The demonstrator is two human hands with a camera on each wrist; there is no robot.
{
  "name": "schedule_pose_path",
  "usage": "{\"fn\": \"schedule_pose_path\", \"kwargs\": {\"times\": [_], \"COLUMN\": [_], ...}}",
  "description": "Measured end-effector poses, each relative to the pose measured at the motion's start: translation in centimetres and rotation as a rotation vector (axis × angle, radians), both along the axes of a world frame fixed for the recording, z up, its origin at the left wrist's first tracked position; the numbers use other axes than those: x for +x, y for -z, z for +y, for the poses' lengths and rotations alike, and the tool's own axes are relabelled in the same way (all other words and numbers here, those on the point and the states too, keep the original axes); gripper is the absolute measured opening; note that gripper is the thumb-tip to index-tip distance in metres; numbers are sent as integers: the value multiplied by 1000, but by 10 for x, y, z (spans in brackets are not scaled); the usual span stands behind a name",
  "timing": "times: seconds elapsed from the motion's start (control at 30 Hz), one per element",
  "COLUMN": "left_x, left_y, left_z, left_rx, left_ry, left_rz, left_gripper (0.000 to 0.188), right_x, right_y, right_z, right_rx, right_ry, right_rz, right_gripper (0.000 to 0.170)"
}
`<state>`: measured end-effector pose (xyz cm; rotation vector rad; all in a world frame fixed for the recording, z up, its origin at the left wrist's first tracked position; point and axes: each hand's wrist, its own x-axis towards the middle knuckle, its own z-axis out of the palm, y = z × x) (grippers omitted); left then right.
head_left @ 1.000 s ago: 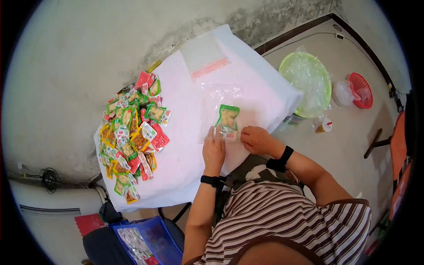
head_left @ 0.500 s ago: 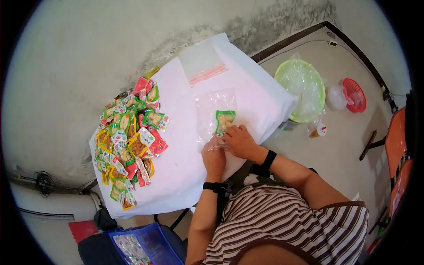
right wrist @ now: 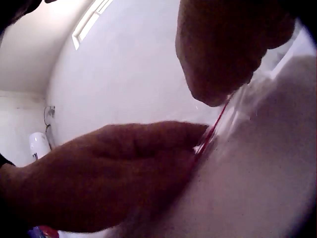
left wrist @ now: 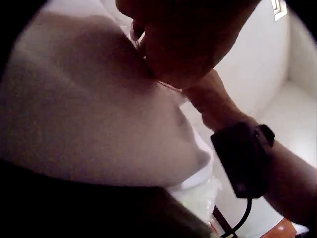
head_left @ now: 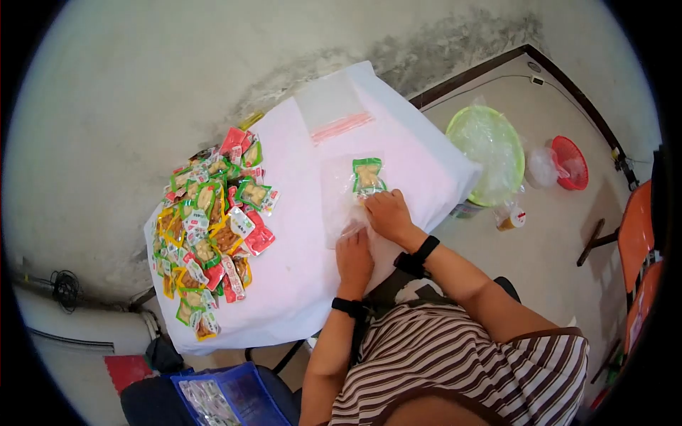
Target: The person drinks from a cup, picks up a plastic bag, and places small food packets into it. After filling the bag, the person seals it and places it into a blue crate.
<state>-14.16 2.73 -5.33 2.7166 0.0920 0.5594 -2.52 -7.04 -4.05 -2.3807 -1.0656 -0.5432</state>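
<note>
A clear zip bag [head_left: 337,188] lies on the white-covered table, with a green-edged snack pack [head_left: 368,175] inside its upper right part. My left hand [head_left: 354,261] pinches the bag's near edge, fingers pointing away from me. Just to the right and farther forward, my right hand [head_left: 389,215] has curled fingers on the bag beside the pack's lower end. The right wrist view shows a red zip line [right wrist: 214,126] running between my left hand [right wrist: 124,173] and my right hand [right wrist: 228,49], both gripping the bag's edge.
Many colourful snack packs [head_left: 206,227] are heaped on the table's left side. Flat clear bags with red zip lines [head_left: 330,106] lie at the far edge. On the floor at right stand a green tub [head_left: 522,156] and a red basket [head_left: 579,153]; a blue container [head_left: 263,397] sits at lower left.
My right hand moved left onto the bag from its right side, then slightly forward. The snack pack shifted away from me within the bag, and my left hand lies nearer me.
</note>
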Motion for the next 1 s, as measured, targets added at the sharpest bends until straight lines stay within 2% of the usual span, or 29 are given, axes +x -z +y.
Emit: {"fn": "schedule_pose_path", "kwargs": {"times": [0.03, 0.07, 0.1, 0.13, 0.2, 0.23, 0.37, 0.43, 0.5, 0.63, 0.7, 0.77, 0.83, 0.87, 0.9, 0.93, 0.97, 1.0], "left_x": [6, 16, 22, 24, 28, 32, 44, 49, 54, 45, 18, -25, -55, -59, -65, -64, -64, -61], "left_y": [7, 18, 24, 14, -4, -1, -1, -2, -1, -4, -10, -34, -24, -29, -33, -49, -39, -30], "left_z": [1, 4, 8, 6, 0, 1, 6, 8, 11, 16, 23, 45, 74, 94, 114, 124, 140, 154], "left_rx": [4, 182, 366, 379, 29, 33, 51, 30, 96, 75, -42, -307, -339, -201, -108, 5, 182, 184], "left_ry": [-11, 34, 72, 42, 85, 66, 124, 127, 140, 114, 236, 252, -72, -198, -313, -462, -488, -480], "left_rz": [4, -118, -234, -223, 75, 78, 126, 158, 101, 61, 52, 253, -111, -172, -144, 18, 5, 1], "left_gripper": [34, 36, 39, 39, 45, 45, 47, 48, 48, 50, 43, 31, 13, 13, 21, 34, 41, 41], "right_x": [-3, -4, -5, -6, -9, -10, -8, -6, -5, -6, -9, -11, -11, -13, -15, -15, -15, -15], "right_y": [0, 0, -1, -2, -2, -1, 7, 11, 13, 13, 11, 17, 16, 10, 7, 7, 7, 6], "right_z": [-3, -8, -15, -20, -27, -32, -41, -40, -38, -30, -30, -30, -30, -31, -32, -31, -31, -32], "right_rx": [104, 110, 65, 20, 118, 204, 226, 231, 232, 277, 265, 276, 293, 282, 270, 272, 288, 302], "right_ry": [-57, -79, -119, -160, -183, -170, -124, -166, -215, -298, -315, -306, -285, -291, -301, -302, -311, -315], "right_rz": [20, 26, 61, 97, 91, 85, 158, 155, 107, 101, 186, 210, 235, 248, 262, 265, 229, 188], "right_gripper": [7, 7, 9, 11, 13, 16, 20, 20, 21, 21, 20, 19, 19, 18, 18, 18, 18, 18]}}
